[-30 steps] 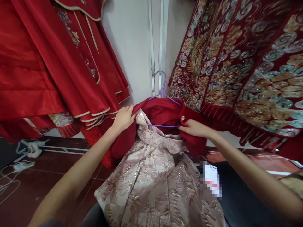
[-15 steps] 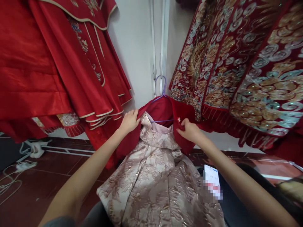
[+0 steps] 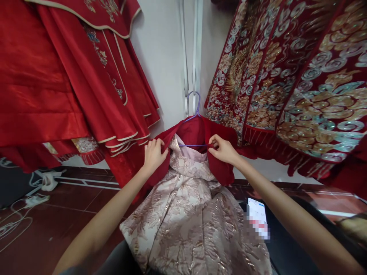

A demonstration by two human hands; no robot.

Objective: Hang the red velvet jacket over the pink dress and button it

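Head view: a red jacket (image 3: pixel 220 171) hangs about a purple hanger (image 3: pixel 197 111) at the centre, its two front edges drawn apart around the neck of a pale brocade dress (image 3: pixel 186 198). The left hand (image 3: pixel 155 153) grips one edge, fingers curled over the cloth; the right hand (image 3: pixel 223 149) pinches the other edge between thumb and forefinger. The hanger's lower bar (image 3: pixel 193 145) crosses the neck opening in front of the red lining. The hook overlaps the white posts (image 3: pixel 195 49); whether it bears on them cannot be told. Hanging red garments (image 3: pixel 86 88) stand to the left and an embroidered skirt (image 3: pixel 301 84) to the right; a phone (image 3: pixel 257 214) lies just beside the dress. Likely faults: uneven pulling by the two hands could slide the jacket off one shoulder of the hanger; the bar could catch the dress's neckline if the cloth is tugged downward; the raised brocade might snag the lining where the two rub; and a sideways drag of the dress could push the phone.
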